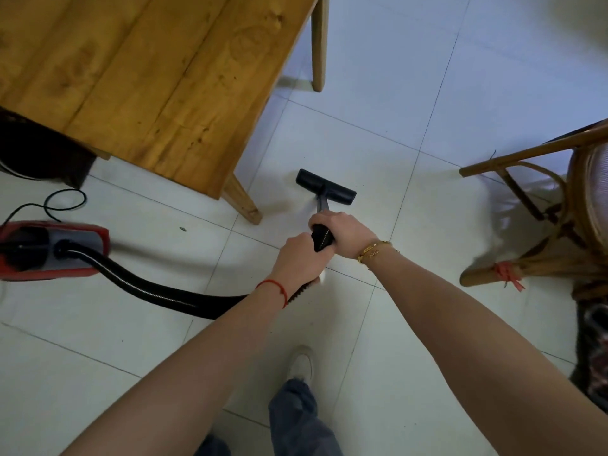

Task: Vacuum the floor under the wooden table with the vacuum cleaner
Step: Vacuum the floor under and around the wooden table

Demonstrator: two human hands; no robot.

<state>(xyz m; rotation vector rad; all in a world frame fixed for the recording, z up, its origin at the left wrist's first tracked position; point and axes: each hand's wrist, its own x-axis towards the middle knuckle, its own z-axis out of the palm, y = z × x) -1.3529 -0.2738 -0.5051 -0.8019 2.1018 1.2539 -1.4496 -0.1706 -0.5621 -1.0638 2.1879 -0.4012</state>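
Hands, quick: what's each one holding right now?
Left hand: closed around the vacuum wand, nearer the hose.
Right hand: closed on the wand, further forward.

We are in a home, likely a dining area: a plank-topped wooden table (pixel 148 80) stands far left on a pale tiled floor (pixel 411 133), a rattan chair (pixel 559 218) sits right, and a red canister vacuum cleaner (pixel 49 248) rests left.

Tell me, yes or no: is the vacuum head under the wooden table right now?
No: the vacuum head sits on open tile beside the wooden table leg.
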